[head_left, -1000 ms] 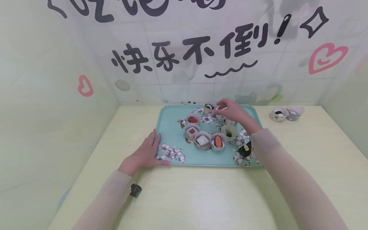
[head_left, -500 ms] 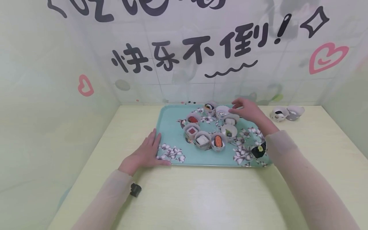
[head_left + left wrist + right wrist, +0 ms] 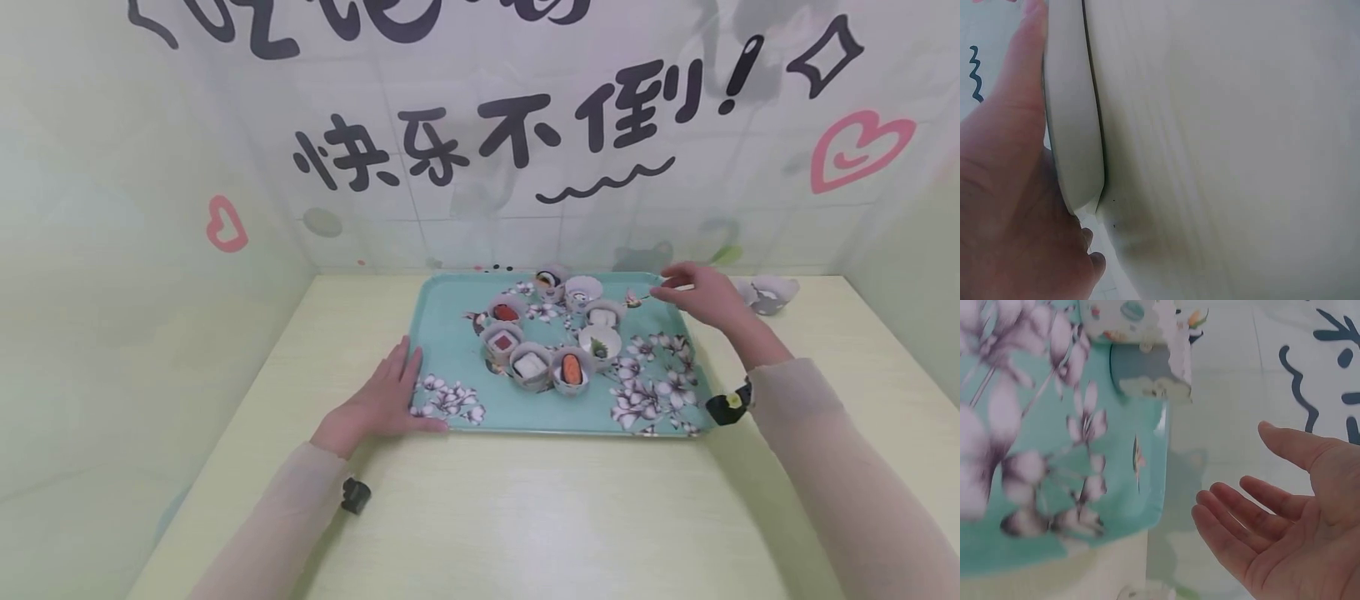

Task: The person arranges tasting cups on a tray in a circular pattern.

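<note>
My left hand (image 3: 378,393) rests against the left front corner of the turquoise flowered tray (image 3: 450,292), fingers straight along its side and thumb at the front edge. In the left wrist view, this hand (image 3: 1004,181) lies along the tray's pale rim (image 3: 1075,119). Over the tray's back right corner hovers my right hand (image 3: 705,293), holding nothing. The right wrist view shows its fingers (image 3: 1229,544) relaxed and the thumb apart. Several paper cups with sushi stand in a ring on the tray, among them one with an orange-topped piece (image 3: 572,369) and one with a red-topped piece (image 3: 506,312).
To the right of the tray, a grey-patterned paper cup (image 3: 772,296) stands on the pale wooden table (image 3: 525,517), beside another cup partly hidden by my right hand. A wall sheet (image 3: 480,225) with dark lettering rises directly behind the table.
My right hand has moved right, from over the cups at the back of the ring to the tray's right back corner. The left hand and the ringed cups have stayed put.
</note>
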A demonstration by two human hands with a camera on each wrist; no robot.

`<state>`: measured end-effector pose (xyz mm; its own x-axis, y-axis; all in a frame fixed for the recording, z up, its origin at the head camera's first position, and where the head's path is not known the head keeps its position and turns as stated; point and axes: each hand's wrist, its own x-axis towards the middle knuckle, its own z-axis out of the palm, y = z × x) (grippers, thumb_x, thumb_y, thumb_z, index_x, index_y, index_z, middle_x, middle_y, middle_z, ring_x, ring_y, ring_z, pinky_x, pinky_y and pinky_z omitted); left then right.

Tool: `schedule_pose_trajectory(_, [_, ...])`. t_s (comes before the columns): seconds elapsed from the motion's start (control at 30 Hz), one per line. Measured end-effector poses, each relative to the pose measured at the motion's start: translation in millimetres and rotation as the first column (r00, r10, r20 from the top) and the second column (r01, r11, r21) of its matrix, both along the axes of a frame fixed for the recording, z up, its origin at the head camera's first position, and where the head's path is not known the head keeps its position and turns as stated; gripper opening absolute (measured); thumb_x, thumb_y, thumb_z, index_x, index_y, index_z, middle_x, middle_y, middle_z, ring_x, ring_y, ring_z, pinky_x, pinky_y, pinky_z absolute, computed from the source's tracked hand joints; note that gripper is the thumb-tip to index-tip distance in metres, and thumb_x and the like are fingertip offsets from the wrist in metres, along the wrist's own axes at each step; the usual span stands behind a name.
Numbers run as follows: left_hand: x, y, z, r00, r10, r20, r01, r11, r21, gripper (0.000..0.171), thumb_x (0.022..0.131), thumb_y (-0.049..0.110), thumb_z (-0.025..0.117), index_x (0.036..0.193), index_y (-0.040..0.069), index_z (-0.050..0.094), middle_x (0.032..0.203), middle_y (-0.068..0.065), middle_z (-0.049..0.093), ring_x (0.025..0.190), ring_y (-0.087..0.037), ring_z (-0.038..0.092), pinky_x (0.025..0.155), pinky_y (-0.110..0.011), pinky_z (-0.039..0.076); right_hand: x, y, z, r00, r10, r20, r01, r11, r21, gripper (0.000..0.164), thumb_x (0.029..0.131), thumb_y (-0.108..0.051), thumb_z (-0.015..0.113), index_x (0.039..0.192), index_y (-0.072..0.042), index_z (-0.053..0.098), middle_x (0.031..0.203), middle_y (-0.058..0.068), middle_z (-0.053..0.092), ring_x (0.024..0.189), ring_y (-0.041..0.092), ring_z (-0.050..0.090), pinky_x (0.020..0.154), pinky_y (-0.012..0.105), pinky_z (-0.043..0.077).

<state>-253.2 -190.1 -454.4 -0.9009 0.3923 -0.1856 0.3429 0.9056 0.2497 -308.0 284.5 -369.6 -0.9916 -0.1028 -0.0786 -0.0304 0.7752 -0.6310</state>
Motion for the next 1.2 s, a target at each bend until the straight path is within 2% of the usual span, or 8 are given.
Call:
schedule_pose_trajectory(0.17, [-1.0,-0.4,-1.0,1.0,-0.003,-0.006,0.003,1.0,-0.003,0.133,0.073,0.074,0.071,0.159,-0.002,0.005,0.166,-0.025,-0.008,0.155,-0.043,0.002,0.126,-0.056,0.016,8.1,25.0,-5.2,0.997,-0.073,-0.027,0.073,0.997,0.011,0.071,0.1,-0.045,0.055,0.144,0.008,0.04,0.137,0.035,0.051,0.121,0.048,0.054,0.098,0.058,0.05])
schedule_pose_trajectory(0.3, [-1.1,-0.9,-1.5,1.0,-0.001,-0.006,0.001,1.0,-0.004,0.133,0.073,0.074,0.071,0.159,-0.002,0.004,0.166,-0.026,-0.008,0.154,-0.044,0.003,0.125,-0.057,0.017,16.0,42.4,-9.4,0.988,-0.149,-0.029,0.149,0.989,0.005,0.081,0.098,-0.054,0.053,0.144,0.01,0.038,0.138,0.036,0.047,0.122,0.05,0.049,0.099,0.062,0.046])
schedule_pose_trajectory(0.43, [-0.7,-1.6,-1.8,1.0,0.0,-0.007,0.0,1.0,-0.007,0.132,0.073,0.073,0.071,0.159,-0.002,0.005,0.166,-0.027,-0.008,0.154,-0.044,0.003,0.125,-0.057,0.017,22.3,56.3,-16.7,0.969,-0.245,-0.034,0.245,0.969,-0.028,0.085,0.097,-0.058,0.051,0.144,0.011,0.037,0.139,0.037,0.045,0.126,0.051,0.045,0.102,0.063,0.043])
schedule_pose_trajectory(0.6, [0.7,-2.1,-2.0,1.0,0.002,-0.005,-0.002,1.0,-0.002,0.131,0.073,0.071,0.073,0.158,-0.003,0.006,0.166,-0.027,-0.007,0.154,-0.045,0.003,0.125,-0.057,0.016,26.0,69.3,-27.5,0.94,-0.34,-0.038,0.338,0.94,-0.044,0.083,0.097,-0.055,0.051,0.144,0.012,0.036,0.141,0.038,0.043,0.128,0.051,0.043,0.101,0.062,0.043])
schedule_pose_trajectory(0.9, [1.0,-2.8,-3.9,1.0,0.004,-0.005,-0.004,1.0,-0.007,0.132,0.073,0.074,0.071,0.158,-0.003,0.005,0.166,-0.027,-0.007,0.154,-0.045,0.004,0.125,-0.058,0.018,22.3,82.6,-42.6,0.923,-0.383,0.027,0.384,0.922,-0.042,0.087,0.096,-0.056,0.052,0.141,0.016,0.034,0.137,0.037,0.043,0.12,0.049,0.045,0.092,0.055,0.046])
schedule_pose_trajectory(1.07, [0.2,-1.7,-2.5,1.0,-0.003,-0.006,0.003,1.0,-0.011,0.132,0.073,0.074,0.071,0.159,-0.002,0.006,0.166,-0.027,-0.006,0.154,-0.045,0.004,0.124,-0.058,0.02,19.0,85.2,-47.8,0.918,-0.393,0.053,0.396,0.916,-0.063,0.089,0.097,-0.056,0.051,0.142,0.018,0.031,0.142,0.038,0.039,0.122,0.05,0.043,0.098,0.057,0.043])
schedule_pose_trajectory(1.2, [-0.1,-0.5,-1.5,1.0,-0.006,-0.008,0.006,1.0,-0.004,0.131,0.073,0.073,0.071,0.159,-0.001,0.006,0.166,-0.026,-0.006,0.154,-0.045,0.005,0.123,-0.058,0.021,15.0,86.4,-50.5,0.904,-0.423,0.069,0.428,0.898,-0.103,0.088,0.097,-0.055,0.051,0.144,0.017,0.03,0.145,0.037,0.037,0.123,0.047,0.042,0.098,0.054,0.042])
